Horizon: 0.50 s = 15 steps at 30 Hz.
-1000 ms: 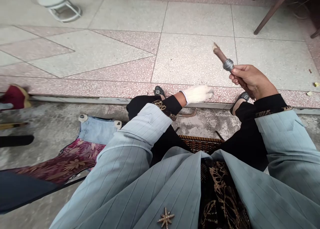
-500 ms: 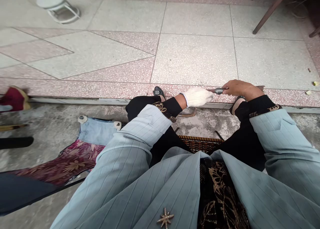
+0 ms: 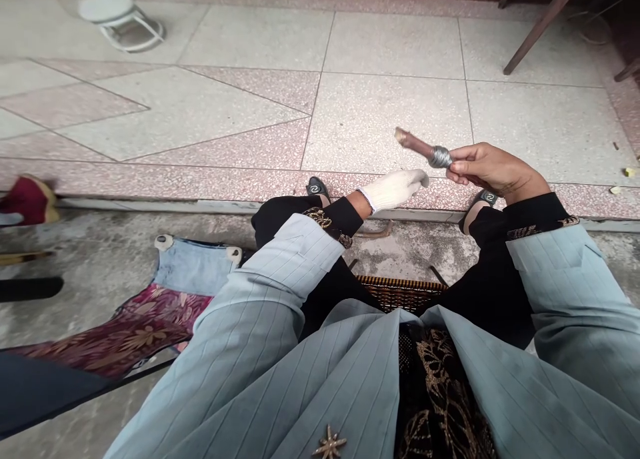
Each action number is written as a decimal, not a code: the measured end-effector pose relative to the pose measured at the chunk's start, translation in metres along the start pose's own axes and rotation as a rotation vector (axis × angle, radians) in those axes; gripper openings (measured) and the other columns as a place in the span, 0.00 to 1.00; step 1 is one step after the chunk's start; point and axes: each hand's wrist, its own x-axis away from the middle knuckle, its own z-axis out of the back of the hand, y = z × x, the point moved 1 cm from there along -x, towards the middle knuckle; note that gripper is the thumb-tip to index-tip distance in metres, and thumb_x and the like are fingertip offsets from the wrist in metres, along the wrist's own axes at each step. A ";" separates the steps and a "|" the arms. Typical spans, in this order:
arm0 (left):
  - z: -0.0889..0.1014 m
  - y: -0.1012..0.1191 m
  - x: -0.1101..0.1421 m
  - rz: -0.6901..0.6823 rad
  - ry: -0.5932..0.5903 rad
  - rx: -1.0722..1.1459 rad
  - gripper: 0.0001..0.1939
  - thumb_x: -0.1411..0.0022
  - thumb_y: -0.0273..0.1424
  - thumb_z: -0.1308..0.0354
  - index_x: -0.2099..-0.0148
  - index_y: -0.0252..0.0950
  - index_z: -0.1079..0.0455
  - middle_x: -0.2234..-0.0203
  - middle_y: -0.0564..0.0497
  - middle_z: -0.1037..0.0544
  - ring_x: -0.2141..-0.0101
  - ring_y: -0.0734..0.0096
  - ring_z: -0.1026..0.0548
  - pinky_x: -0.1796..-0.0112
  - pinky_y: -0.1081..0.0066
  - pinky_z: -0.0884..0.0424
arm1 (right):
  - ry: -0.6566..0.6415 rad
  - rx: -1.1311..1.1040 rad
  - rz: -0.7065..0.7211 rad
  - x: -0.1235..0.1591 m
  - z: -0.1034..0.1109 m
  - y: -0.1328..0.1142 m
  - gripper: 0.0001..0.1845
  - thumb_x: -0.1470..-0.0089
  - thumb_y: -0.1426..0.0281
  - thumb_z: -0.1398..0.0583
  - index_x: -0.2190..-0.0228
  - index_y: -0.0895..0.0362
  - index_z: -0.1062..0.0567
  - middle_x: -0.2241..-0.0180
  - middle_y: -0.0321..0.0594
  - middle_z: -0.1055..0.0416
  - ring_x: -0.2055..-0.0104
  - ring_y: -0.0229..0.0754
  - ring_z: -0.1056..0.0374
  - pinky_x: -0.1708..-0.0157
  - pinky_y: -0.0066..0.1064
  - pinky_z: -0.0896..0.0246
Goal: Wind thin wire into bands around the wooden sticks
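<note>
My right hand (image 3: pixel 483 169), bare, pinches a short brown stick (image 3: pixel 415 143) wound with grey metal wire (image 3: pixel 441 157). The fingers and thumb close at the coil's right side, and the stick slants up to the left with a pale cut end. What lies within the palm is hidden. Lower and to the left is my left hand (image 3: pixel 395 189) in a white knitted glove, apart from the stick. Its fingers stretch toward the right, loosely bent, and no object shows in them.
A tiled step edge (image 3: pixel 200 205) runs before my feet. Between my knees shows a woven seat (image 3: pixel 400 292), with a curved brown twig (image 3: pixel 377 231) on the concrete. A patterned cloth (image 3: pixel 150 312) lies left, a white stool (image 3: pixel 135 29) stands far left, and a wooden leg (image 3: pixel 543 29) right.
My right hand has lifted and turned the wire-wound stick, whose left end now points upward. My left hand has let go of that end and stayed nearly in place.
</note>
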 end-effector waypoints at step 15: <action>0.006 0.016 0.006 0.014 -0.040 -0.116 0.17 0.31 0.36 0.54 0.48 0.38 0.27 0.64 0.45 0.22 0.64 0.63 0.27 0.63 0.67 0.38 | 0.426 0.817 -0.265 -0.039 0.019 0.044 0.18 0.45 0.63 0.40 0.57 0.59 0.19 0.67 0.47 0.25 0.66 0.46 0.32 0.68 0.37 0.43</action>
